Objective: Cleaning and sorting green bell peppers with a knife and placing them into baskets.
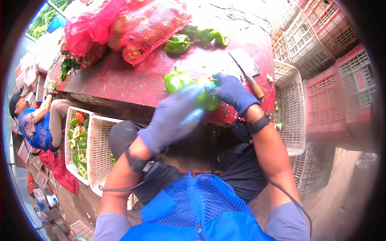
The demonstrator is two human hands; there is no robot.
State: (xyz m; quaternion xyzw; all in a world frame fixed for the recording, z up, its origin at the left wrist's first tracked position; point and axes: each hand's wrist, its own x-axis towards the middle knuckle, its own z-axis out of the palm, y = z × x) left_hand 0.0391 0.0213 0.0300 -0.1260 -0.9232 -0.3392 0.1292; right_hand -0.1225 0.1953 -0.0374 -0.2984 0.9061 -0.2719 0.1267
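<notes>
Both my hands wear blue-purple knit gloves with lighter blue fingertips. My left hand [175,110] is smeared by motion and passes in front of the near edge of the red table, so its fingers cannot be made out. My right hand [233,92] has its fingers curled in at a green bell pepper [211,103], gripping it at the table's front edge. Another shiny green bell pepper [176,80] sits just beyond my left hand. To the right of my right hand lies a knife [254,86] with a wooden handle, its blade pointing away.
Red mesh sacks [148,32] of produce and more green peppers [178,43] occupy the far part of the table [132,82]. A crate of peppers [80,148] stands at left beside another white crate [98,148]. Crates [289,108] line the right. A person [38,120] sits at far left.
</notes>
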